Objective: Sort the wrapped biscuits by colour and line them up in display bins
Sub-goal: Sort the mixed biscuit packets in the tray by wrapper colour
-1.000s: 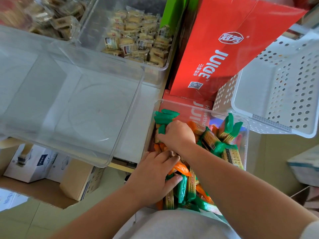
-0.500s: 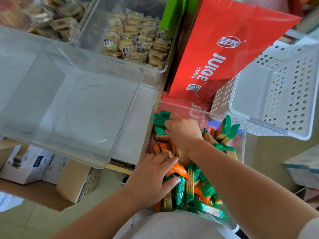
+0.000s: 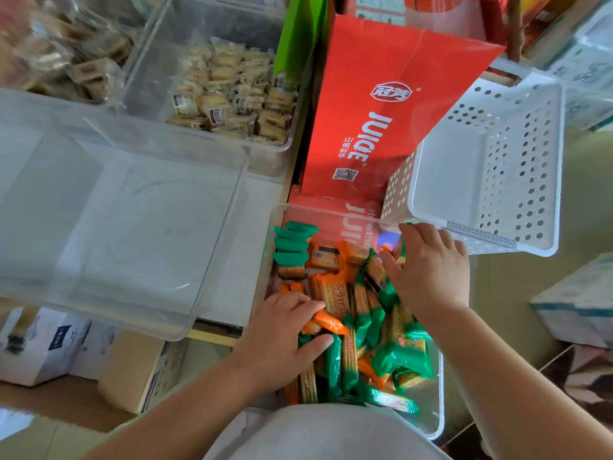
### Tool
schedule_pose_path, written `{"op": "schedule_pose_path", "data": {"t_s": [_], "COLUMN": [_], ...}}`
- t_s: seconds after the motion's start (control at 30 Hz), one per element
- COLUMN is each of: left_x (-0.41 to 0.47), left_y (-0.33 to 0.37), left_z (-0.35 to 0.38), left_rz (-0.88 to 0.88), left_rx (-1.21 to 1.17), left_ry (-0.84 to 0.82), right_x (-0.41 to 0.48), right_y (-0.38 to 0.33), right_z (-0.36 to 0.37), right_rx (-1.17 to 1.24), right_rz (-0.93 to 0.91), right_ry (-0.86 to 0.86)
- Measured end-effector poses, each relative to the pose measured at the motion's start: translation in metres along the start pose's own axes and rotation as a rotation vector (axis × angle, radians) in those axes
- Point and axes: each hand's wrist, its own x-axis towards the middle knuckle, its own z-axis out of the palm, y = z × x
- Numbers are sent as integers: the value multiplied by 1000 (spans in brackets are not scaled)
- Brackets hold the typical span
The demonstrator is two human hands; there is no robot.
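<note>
Sorting barely begun; most biscuits remained mixed in the clear bin [image 3: 439, 386].

Nearest, the left hand [image 3: 282, 340] pinched an orange pack [image 3: 326, 323] between thumb and fingers; the right hand [image 3: 431, 273] lay spread over the jumbled green and orange biscuits [image 3: 374, 343], grip not discernible. Farther in, a short green row [image 3: 292, 249] stood aligned at the bin's far-left corner. Beyond, the large clear bin [image 3: 212, 260] and white basket [image 3: 530, 167] held none.
</note>
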Motion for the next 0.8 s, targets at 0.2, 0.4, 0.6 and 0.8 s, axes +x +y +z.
{"op": "schedule_pose_path", "data": {"t_s": [0.2,0.4,0.6,0.8], "left_x": [4,17,31,31], "left_y": [6,10,13,11], "left_z": [-5,-8,-18,-20], "left_rz": [-50,-146,-243,-205], "left_rx": [-14,0,-91,-98], "left_ry": [-52,-82,-266,-264], "right_x": [6,0,2,16], "right_y": [1,-7,-14,-50], "right_z": [19,18,-5,-16], "right_rx": [43,322,412,653], "right_rz": [-15,-126,-246,-381], "right_ry": [-26,8,2,-289]}}
